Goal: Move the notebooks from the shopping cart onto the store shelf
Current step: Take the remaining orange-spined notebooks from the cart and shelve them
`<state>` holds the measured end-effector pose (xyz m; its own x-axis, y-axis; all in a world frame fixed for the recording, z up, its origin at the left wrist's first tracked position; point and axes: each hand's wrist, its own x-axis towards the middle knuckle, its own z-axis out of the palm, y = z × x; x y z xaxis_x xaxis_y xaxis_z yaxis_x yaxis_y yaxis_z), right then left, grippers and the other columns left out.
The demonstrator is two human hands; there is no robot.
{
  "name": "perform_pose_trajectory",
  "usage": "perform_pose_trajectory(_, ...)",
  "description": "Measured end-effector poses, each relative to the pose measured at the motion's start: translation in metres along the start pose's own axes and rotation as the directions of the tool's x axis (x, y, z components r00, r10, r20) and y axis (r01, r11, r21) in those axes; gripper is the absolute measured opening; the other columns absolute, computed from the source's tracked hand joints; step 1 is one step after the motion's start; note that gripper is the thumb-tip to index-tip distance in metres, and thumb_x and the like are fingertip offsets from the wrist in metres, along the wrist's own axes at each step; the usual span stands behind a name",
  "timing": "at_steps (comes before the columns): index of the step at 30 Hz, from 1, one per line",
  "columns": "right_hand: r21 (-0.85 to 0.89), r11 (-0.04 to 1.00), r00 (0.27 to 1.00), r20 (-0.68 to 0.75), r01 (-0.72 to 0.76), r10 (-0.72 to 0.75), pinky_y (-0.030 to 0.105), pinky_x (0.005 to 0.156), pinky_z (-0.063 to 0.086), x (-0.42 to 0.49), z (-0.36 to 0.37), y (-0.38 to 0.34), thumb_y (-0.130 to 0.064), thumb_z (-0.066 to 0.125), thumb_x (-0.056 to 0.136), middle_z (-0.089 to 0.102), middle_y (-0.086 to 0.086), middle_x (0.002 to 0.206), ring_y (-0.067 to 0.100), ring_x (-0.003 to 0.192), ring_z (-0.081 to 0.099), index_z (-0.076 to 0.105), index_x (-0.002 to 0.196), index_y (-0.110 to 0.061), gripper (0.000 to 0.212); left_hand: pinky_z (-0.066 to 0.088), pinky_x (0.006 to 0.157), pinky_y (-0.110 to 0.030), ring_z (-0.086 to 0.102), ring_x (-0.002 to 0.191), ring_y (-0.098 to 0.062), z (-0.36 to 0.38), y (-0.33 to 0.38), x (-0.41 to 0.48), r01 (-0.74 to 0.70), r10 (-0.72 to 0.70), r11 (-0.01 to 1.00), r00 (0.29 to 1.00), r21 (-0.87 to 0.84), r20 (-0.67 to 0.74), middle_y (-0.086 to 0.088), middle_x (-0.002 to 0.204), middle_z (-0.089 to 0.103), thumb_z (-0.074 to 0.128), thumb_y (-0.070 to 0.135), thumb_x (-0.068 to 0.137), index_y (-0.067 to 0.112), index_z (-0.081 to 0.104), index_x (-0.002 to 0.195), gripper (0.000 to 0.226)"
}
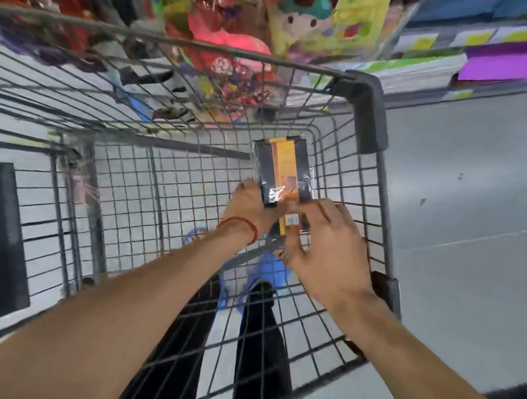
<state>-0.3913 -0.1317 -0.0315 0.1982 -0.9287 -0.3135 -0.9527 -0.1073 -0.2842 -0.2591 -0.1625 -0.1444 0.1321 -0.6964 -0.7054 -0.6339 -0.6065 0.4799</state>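
Notebooks (286,168) beside cart (370,116) wall: left hand (250,209) clamps them, right hand (328,249) fingers (326,209) apart.

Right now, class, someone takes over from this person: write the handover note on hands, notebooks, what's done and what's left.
Left hand: grips the wrapped notebooks at the near left corner.
Right hand: fingers on the pack's near end; grip unclear.
Notebooks: inside the shopping cart, far right.
Done: pack not out yet.
Left: lift it onto the store shelf.
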Motion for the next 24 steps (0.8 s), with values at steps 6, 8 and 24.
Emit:
perform_pose_trajectory(6,-0.035,0.999,1.000,-0.005,0.014,-0.014,0.033,0.076,0.054,-0.003,0.008,0.007,-0.026,0.060,0.090,0.064,-0.001,0.106,0.020,0.098,0.059,0.067,0.114,-0.017,0.027,0.038,0.068,-0.030,0.049,0.087,-0.020,0.011,-0.005,0.011,-0.003,-0.005,0.993,0.998,-0.119,-0.066,-0.008,0.103,0.052,0.083,0.041,0.072,0.012,0.036,0.101,0.062)
perform_pose_trajectory(8,-0.044,0.999,1.000,-0.006,0.018,-0.019,0.033,0.077,0.055,-0.003,0.008,0.007,-0.027,0.059,0.090,0.065,-0.001,0.106,0.019,0.098,0.059,0.068,0.111,-0.017,0.025,0.038,0.068,-0.028,0.054,0.088,-0.021,0.012,-0.010,0.012,-0.017,0.007,0.988,0.997,-0.152,-0.071,-0.007,0.101,0.056,0.082,0.034,0.075,0.013,0.038,0.100,0.055)
perform_pose_trajectory(24,-0.078,0.996,0.993,0.110,0.051,-0.043,0.035,0.089,0.055,0.006,0.012,-0.008,-0.030,0.054,0.090,0.062,0.000,0.116,0.020,0.109,0.056,0.060,0.126,-0.016,0.040,0.054,0.072,-0.034,0.065,0.082,-0.019,-0.072,-0.046,-0.062,-0.138,0.100,0.977,0.971,-0.166,-0.216,0.003,0.091,0.064,0.055,0.012,0.096,0.019,0.037,0.116,0.028)
